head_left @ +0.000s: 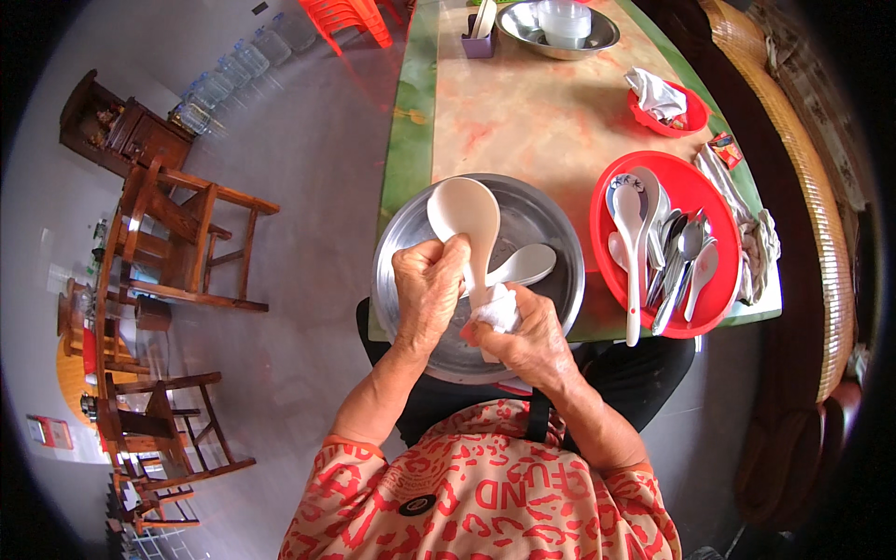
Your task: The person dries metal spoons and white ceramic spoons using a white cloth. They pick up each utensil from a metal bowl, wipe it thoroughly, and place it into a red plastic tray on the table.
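My left hand [431,285] grips a large white ladle [464,213] near its bowl, thumb pressed on the rim. Wrapped round the handle, my right hand [532,336] holds a white cloth [497,310] against it. Both hands are over a wide metal basin [571,289] at the table's near edge. Inside the basin lie white spoons [525,265], partly hidden by the ladle and my hands. To the right, a red oval tray [728,291] holds a long-handled white spoon [631,229], other white spoons and several metal pieces of cutlery.
Farther along the table [523,121] are a small red basket [698,117] with a white cloth, a metal bowl [602,42] with clear containers, and a purple holder [479,45]. Crumpled cloths [758,247] lie beside the tray. Wooden chairs [201,233] stand left; a bench [793,187] flanks the right.
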A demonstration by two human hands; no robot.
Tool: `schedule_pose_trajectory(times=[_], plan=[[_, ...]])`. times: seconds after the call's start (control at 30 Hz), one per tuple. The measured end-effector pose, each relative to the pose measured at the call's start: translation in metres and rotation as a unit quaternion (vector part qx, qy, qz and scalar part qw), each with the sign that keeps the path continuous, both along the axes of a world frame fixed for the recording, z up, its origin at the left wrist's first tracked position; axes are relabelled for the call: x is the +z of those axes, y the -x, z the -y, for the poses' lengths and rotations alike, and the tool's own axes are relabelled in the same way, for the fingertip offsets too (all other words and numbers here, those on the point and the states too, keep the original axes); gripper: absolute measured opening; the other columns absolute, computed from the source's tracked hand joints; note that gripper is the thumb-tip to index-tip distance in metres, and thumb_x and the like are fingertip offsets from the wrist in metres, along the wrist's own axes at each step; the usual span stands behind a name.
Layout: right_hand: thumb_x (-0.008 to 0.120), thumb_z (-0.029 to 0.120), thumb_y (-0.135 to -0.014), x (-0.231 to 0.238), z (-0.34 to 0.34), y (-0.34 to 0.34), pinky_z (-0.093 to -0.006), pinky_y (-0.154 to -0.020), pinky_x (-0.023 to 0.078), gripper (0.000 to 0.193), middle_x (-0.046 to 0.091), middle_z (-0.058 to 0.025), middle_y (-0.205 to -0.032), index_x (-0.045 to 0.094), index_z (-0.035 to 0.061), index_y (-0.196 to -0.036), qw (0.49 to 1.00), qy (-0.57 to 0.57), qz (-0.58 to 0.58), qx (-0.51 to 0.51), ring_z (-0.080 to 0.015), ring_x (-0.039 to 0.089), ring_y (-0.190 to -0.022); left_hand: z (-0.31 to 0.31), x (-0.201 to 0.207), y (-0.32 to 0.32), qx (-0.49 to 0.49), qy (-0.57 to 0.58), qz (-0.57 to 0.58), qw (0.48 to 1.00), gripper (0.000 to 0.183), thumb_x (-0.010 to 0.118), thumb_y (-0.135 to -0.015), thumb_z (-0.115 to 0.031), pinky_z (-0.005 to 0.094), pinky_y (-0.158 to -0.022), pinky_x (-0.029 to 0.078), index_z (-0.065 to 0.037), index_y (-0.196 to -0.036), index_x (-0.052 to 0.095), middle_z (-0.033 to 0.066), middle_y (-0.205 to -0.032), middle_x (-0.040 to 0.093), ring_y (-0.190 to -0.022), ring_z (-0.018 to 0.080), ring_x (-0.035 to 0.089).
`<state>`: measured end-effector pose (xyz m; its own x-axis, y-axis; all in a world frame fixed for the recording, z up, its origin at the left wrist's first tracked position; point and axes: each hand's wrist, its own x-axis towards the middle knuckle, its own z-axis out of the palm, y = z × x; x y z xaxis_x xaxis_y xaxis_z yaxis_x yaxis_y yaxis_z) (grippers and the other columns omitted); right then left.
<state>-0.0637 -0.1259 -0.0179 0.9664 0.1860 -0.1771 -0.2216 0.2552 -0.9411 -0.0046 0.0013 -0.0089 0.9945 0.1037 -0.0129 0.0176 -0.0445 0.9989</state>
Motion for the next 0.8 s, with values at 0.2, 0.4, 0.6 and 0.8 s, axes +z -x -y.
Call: schedule_pose_trajectory(times=[0.2, 0.4, 0.6, 0.8], plan=[[0.065, 0.015, -0.071, -0.019, -0.004, 0.014, -0.0374, -0.068, 0.05, 0.036, 0.063, -0.0205, -0.074, 0.057, 0.0002, -0.102, 0.979, 0.179, 0.086, -0.037, -0.0315, 0.065, -0.074, -0.003, 0.003, -0.011, 0.016, 0.092, -0.036, 0.995, 0.03, 0.057, -0.084, -0.021, 0.0198, -0.036, 0.026, 0.007, -0.08, 0.066, -0.0024, -0.05, 0.047, -0.038, 0.0032, 0.034], [0.063, 0.014, -0.069, 0.001, 0.015, 0.007, -0.0397, -0.065, 0.049, 0.038, 0.061, -0.0226, -0.072, 0.056, -0.0012, -0.103, 0.98, 0.129, 0.123, -0.088, -0.0376, 0.063, -0.071, 0.005, 0.008, 0.017, -0.157, 0.095, -0.102, 0.978, 0.026, 0.059, -0.088, -0.021, 0.0185, -0.042, 0.028, 0.004, -0.094, 0.065, -0.0033, -0.059, 0.049, -0.049, 0.0023, 0.039], [0.065, 0.015, -0.069, -0.006, 0.019, 0.008, -0.0364, -0.064, 0.049, 0.038, 0.062, -0.0199, -0.073, 0.056, -0.0042, -0.1, 0.984, 0.089, 0.129, -0.088, -0.0318, 0.065, -0.069, 0.017, 0.017, 0.026, -0.141, -0.006, -0.059, 0.988, 0.022, 0.061, -0.086, -0.015, 0.0177, -0.041, 0.032, 0.004, -0.079, 0.067, -0.0012, -0.059, 0.054, -0.047, 0.0029, 0.043], [0.063, 0.011, -0.075, -0.002, 0.034, 0.016, -0.025, -0.062, 0.047, 0.023, 0.062, -0.0041, -0.074, 0.057, 0.0003, -0.093, 0.996, -0.082, 0.031, -0.003, -0.0093, 0.057, -0.066, 0.031, 0.025, 0.025, -0.143, 0.028, -0.073, 0.987, 0.028, 0.059, -0.088, -0.021, 0.0182, -0.04, 0.026, 0.004, -0.077, 0.067, -0.0045, -0.051, 0.043, -0.043, 0.0016, 0.033]])
